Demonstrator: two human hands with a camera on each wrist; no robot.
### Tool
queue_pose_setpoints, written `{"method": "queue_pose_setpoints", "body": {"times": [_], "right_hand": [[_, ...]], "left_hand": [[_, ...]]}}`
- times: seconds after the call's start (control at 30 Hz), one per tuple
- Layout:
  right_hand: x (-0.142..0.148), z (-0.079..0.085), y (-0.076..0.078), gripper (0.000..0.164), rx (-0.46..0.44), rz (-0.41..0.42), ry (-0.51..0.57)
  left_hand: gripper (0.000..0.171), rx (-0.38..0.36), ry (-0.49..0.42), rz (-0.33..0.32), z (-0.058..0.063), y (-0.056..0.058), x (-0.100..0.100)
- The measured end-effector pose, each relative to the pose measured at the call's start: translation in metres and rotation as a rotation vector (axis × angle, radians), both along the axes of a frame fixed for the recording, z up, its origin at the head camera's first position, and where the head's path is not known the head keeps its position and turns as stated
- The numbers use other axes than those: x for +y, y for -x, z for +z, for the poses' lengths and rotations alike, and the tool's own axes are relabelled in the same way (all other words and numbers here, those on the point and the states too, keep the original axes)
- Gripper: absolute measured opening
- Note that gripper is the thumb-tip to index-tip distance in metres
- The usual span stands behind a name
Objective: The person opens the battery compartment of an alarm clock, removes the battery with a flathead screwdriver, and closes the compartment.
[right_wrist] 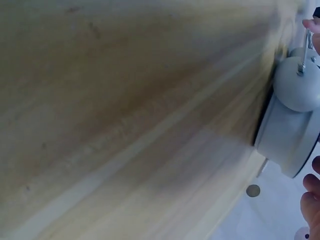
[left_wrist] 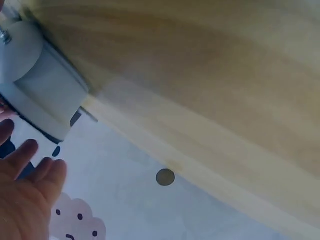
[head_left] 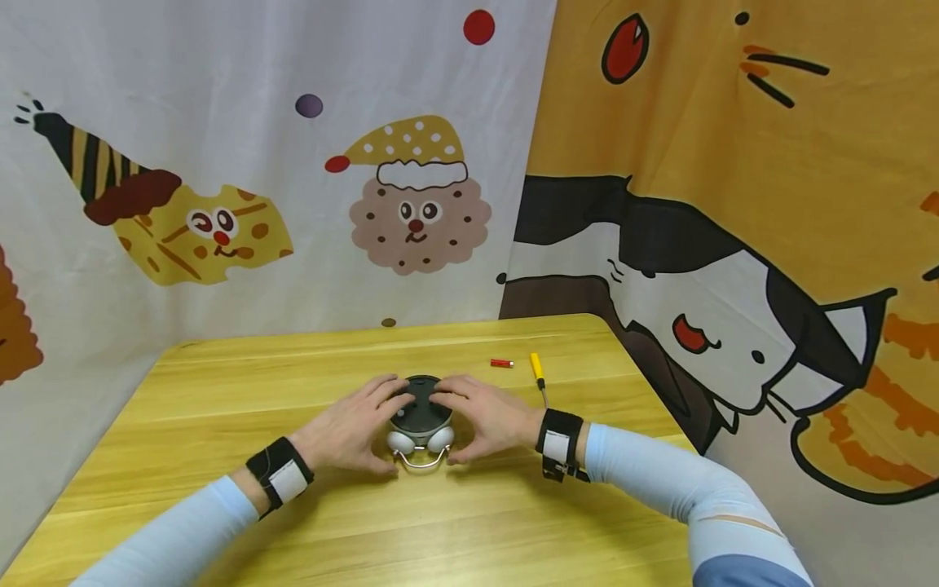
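Observation:
A twin-bell alarm clock [head_left: 421, 412] lies face down on the table, its black back upward and its two light bells [head_left: 441, 440] and wire handle [head_left: 421, 466] toward the person. My left hand [head_left: 348, 428] is at its left side, fingertips over the edge of the back and thumb near the handle. On the opposite side my right hand [head_left: 493, 416] mirrors this, fingers over the back and thumb beside the handle. In the left wrist view, the fingers [left_wrist: 30, 170] are spread close to the clock's grey casing [left_wrist: 45, 90]. The right wrist view shows the casing [right_wrist: 285, 132] and some fingertips [right_wrist: 311, 184].
A red battery [head_left: 502, 364] lies beyond the right hand. Beside it is a screwdriver [head_left: 538, 368] with a yellow handle, its shaft pointing toward the right wrist. The wooden table [head_left: 293, 375] ends at a printed cartoon curtain [head_left: 242, 302].

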State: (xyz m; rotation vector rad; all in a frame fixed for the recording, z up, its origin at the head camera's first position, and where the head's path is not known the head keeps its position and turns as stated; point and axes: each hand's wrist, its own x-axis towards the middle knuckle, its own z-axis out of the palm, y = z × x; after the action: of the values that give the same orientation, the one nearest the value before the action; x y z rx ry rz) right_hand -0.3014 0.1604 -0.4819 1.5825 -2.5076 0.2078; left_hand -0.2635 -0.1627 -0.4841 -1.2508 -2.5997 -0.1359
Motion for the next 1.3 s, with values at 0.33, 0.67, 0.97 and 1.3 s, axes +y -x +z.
{"method": "queue_pose_setpoints", "body": {"times": [0.33,0.67,0.97,1.3], "right_hand": [[-0.006,-0.009,0.000,0.079,0.085,0.060,-0.012],[-0.007,-0.009,0.000,0.083,0.086,0.043,-0.022],[-0.009,-0.009,0.001,0.081,0.074,0.011,-0.022],[-0.011,-0.004,0.000,0.079,0.058,0.008,-0.011]], "left_hand": [[0.077,0.114,-0.039,-0.153,-0.009,0.001,0.004],[0.077,0.113,-0.035,-0.132,-0.009,0.001,0.005],[0.078,0.015,-0.086,-0.080,-0.011,0.002,0.006],[0.075,-0.003,-0.094,-0.076,-0.008,0.003,0.006]]}}
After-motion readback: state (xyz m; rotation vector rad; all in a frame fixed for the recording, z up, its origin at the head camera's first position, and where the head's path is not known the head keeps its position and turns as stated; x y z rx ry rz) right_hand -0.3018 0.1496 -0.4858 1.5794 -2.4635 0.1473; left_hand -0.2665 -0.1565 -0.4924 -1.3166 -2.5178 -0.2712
